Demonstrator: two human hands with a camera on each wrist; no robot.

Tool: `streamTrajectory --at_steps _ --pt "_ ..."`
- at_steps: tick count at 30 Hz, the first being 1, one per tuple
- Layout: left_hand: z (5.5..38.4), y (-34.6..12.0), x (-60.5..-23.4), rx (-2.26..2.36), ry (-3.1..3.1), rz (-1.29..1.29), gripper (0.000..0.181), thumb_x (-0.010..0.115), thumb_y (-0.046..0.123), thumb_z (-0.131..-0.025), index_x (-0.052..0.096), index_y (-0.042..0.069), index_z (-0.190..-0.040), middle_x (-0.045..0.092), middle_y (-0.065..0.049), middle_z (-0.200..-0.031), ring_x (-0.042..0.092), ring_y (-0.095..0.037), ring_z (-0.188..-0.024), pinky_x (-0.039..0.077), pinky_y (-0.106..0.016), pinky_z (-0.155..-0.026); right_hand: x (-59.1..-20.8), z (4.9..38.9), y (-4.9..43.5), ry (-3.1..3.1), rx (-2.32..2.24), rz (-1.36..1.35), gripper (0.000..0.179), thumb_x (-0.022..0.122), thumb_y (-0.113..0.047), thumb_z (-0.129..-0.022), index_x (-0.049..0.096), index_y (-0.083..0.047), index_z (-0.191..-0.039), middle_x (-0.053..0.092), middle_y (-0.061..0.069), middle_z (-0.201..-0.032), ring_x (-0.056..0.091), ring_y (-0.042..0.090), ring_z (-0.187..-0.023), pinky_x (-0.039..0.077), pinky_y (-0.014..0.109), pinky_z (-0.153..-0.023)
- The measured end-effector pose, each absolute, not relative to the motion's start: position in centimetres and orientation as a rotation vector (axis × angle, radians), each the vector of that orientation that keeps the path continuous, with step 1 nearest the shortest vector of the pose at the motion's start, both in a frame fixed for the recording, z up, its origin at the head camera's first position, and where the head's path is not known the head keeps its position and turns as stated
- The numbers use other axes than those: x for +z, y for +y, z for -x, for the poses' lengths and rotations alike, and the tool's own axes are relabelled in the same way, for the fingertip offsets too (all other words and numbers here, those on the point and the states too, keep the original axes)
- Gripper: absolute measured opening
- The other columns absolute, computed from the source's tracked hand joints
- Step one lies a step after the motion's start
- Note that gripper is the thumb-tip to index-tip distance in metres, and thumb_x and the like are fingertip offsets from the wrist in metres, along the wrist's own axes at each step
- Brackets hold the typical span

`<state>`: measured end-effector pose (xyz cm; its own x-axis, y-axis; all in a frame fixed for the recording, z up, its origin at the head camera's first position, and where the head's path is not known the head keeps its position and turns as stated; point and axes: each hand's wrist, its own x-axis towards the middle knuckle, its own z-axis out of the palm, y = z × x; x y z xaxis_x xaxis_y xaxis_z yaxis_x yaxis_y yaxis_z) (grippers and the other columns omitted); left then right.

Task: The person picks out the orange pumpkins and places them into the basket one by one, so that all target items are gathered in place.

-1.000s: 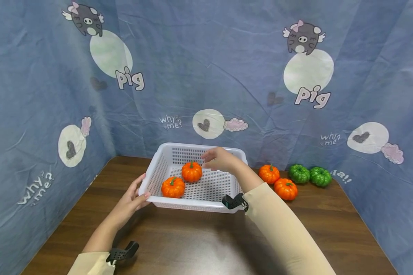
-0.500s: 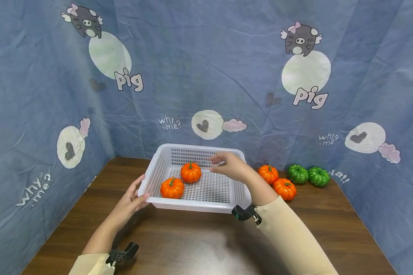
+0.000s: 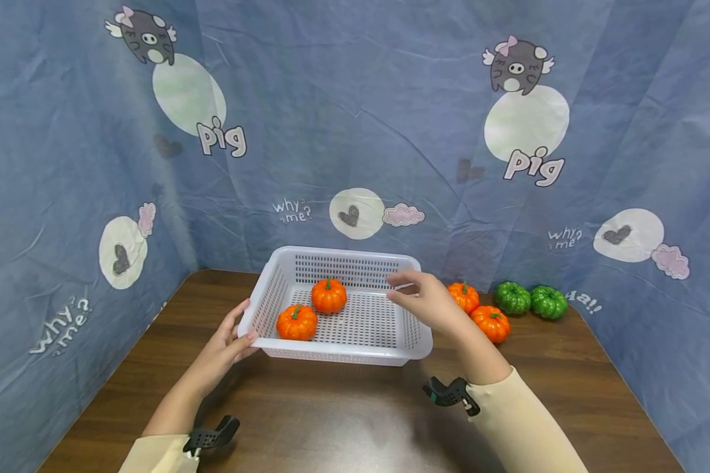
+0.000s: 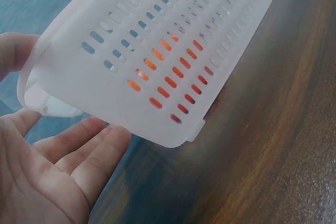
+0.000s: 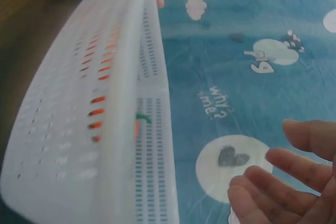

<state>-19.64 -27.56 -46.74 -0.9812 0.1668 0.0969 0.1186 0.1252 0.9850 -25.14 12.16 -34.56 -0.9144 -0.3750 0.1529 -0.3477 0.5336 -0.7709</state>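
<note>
A white perforated plastic basket (image 3: 337,351) is at the middle of the table, with two small orange pumpkins (image 3: 297,323) inside its left half. My left hand (image 3: 221,347) grips the basket's left end, thumb at the rim. The left wrist view shows fingers (image 4: 100,156) against the outer wall, and orange shows through the slots. Over the basket's right end is my right hand (image 3: 428,303), fingers loosely bent and holding nothing. In the right wrist view that hand (image 5: 294,182) is apart from the basket wall.
Right of the basket, two more orange pumpkins (image 3: 491,324) stand on the wooden table (image 3: 343,414), one partly behind my right hand. Two green pumpkins (image 3: 513,299) sit beyond them. A blue printed curtain (image 3: 355,131) borders the back and sides.
My right hand has moved right, from beside the rear pumpkin inside the basket to over the basket's right end. The left hand, basket and pumpkins stay put.
</note>
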Motion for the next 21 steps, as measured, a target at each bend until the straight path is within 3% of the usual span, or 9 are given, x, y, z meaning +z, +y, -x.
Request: streamTrajectory --at_steps 8,15,21 --pt "19.6 -27.5 -46.7 2.027 2.339 -0.283 0.073 0.054 0.014 -0.103 0.01 0.017 -0.161 0.032 -0.033 -0.149 0.055 -0.029 -0.12 0.052 -0.027 -0.093 -36.1 24.2 14.3 2.773 -1.48 0.617 0.032 0.068 -0.018 -0.096 0.067 -0.004 -0.124 0.069 0.013 -0.119 0.067 0.032 -0.104 0.056 0.046 -0.087" --pt "19.6 -27.4 -46.6 2.026 2.329 -0.273 0.073 0.054 0.014 -0.103 0.009 0.016 -0.161 0.032 -0.033 -0.15 0.058 -0.008 -0.11 0.052 -0.028 -0.094 -37.5 23.5 16.3 2.856 -1.583 0.577 0.028 0.069 -0.014 -0.095 0.069 -0.002 -0.12 0.072 0.009 -0.102 0.066 0.023 -0.093 0.055 0.037 -0.081" --pt "19.5 -27.5 -46.5 2.024 2.335 -0.288 0.074 0.054 0.015 -0.103 0.008 0.016 -0.161 0.029 -0.034 -0.15 0.057 -0.009 -0.112 0.051 -0.026 -0.094 -38.1 23.1 18.2 2.827 -1.651 0.544 0.029 0.068 -0.018 -0.096 0.069 -0.003 -0.121 0.07 0.013 -0.112 0.067 0.026 -0.102 0.056 0.035 -0.085"
